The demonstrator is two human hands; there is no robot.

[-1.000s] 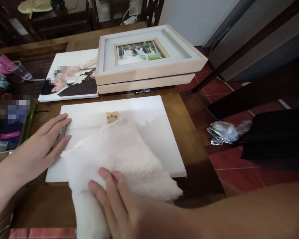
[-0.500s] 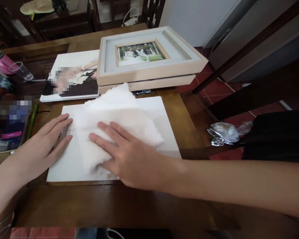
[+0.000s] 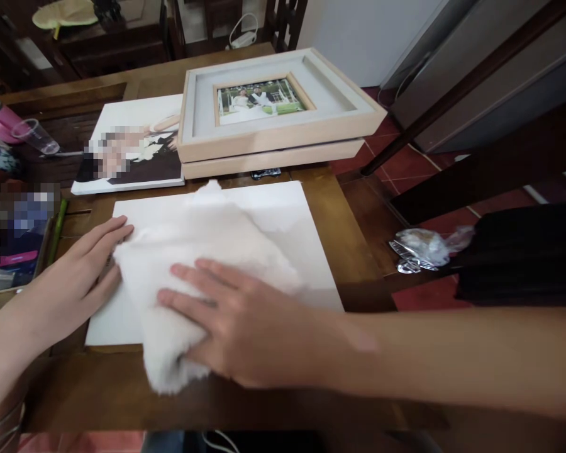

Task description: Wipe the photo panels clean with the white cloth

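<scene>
A white cloth (image 3: 202, 233) with ragged edges lies spread over a white rectangular panel (image 3: 311, 251) on the wooden table. My right hand (image 3: 245, 314) presses on the cloth, its fingers spread on top and the thumb side at a bunched fold. That fold hangs past the panel's near edge. With fingers stretched out, my left hand (image 3: 85, 270) rests on the panel's left edge, close to the cloth and holding nothing. Most of the panel's middle is hidden under the cloth.
Behind the panel, a framed photo (image 3: 264, 138) sits on another light wood frame (image 3: 273, 160). Beside them lies a photo print (image 3: 136, 145). A pink tumbler (image 3: 2, 119), a clear plastic cup (image 3: 35, 135) and a box of items (image 3: 16, 277) stand at left.
My right hand has slid the cloth toward me and a little left, so its near fold now overhangs the panel's edge. My left hand stays on the panel.
</scene>
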